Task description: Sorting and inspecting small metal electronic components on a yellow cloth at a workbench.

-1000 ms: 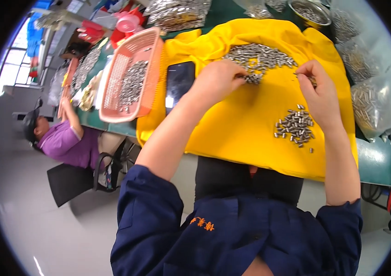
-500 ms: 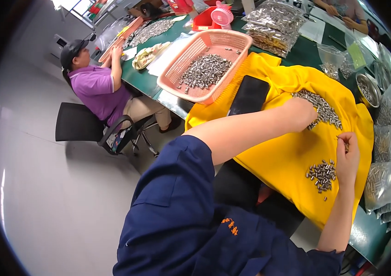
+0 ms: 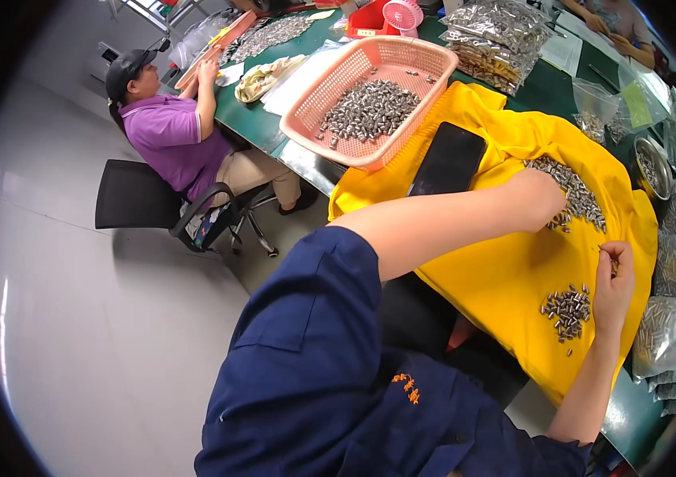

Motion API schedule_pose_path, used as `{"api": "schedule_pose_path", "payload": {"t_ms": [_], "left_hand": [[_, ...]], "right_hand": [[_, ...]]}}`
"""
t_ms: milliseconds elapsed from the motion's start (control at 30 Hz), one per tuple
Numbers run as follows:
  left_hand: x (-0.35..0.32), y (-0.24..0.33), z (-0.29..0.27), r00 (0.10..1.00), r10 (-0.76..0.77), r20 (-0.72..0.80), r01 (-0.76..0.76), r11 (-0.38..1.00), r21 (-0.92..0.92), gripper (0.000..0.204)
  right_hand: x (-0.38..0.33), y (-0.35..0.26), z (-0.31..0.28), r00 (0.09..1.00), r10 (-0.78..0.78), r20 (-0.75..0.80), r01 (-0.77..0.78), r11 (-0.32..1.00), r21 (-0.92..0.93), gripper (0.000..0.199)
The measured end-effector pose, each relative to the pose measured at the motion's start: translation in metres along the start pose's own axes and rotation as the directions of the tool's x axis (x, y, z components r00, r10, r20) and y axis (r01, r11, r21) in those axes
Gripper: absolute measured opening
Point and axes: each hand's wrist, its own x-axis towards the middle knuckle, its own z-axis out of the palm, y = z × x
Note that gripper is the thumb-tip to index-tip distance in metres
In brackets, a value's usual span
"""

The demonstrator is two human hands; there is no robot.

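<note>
A yellow cloth (image 3: 481, 254) covers the table in front of me, with a larger pile of small silvery metal cylinders (image 3: 584, 199) on its far side. My left hand (image 3: 540, 199) reaches down to the near edge of that pile; its fingers are hidden behind the back of the hand. To the right, my right hand (image 3: 615, 286) is closed just above the cloth, thumb and fingertips pinched together. A few small brassy metal pieces show in its curled fingers. Nearer to me, left of the right wrist, lies a smaller pile of metal cylinders (image 3: 567, 311).
A black phone (image 3: 449, 159) lies on the cloth beside a pink basket (image 3: 294, 119) holding more cylinders. Bagged metal parts (image 3: 497, 44) stand behind; more bags (image 3: 660, 334) and a metal bowl (image 3: 653, 168) line the right. A person in purple (image 3: 167, 143) sits at left.
The whole view has shifted slightly, so the table items appear a little further right. Both hands stay at nearly the same places over the cloth.
</note>
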Motion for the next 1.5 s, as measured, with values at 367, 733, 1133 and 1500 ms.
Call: {"api": "schedule_pose_path", "payload": {"t_ms": [367,733,1133,1500], "left_hand": [[0.006,0.011,-0.026,0.983,-0.182,0.019,0.094,0.409,-0.908,0.021],[0.01,0.036,-0.003,0.985,-0.026,0.17,0.159,-0.223,-0.962,0.018],[0.009,0.037,0.008,0.987,-0.008,0.159,0.141,-0.407,-0.902,0.012],[0.009,0.039,0.006,0.992,-0.054,0.118,0.103,-0.217,-0.971,0.008]], "right_hand": [[0.005,-0.015,-0.004,0.988,0.135,0.071,-0.142,0.983,0.113,0.003],[0.003,-0.012,-0.011,0.974,0.156,0.164,-0.202,0.925,0.322,0.008],[0.004,-0.013,-0.016,0.988,0.135,0.071,-0.15,0.945,0.291,0.006],[0.0,-0.02,-0.012,0.998,0.007,0.065,-0.006,1.0,-0.023,0.005]]}}
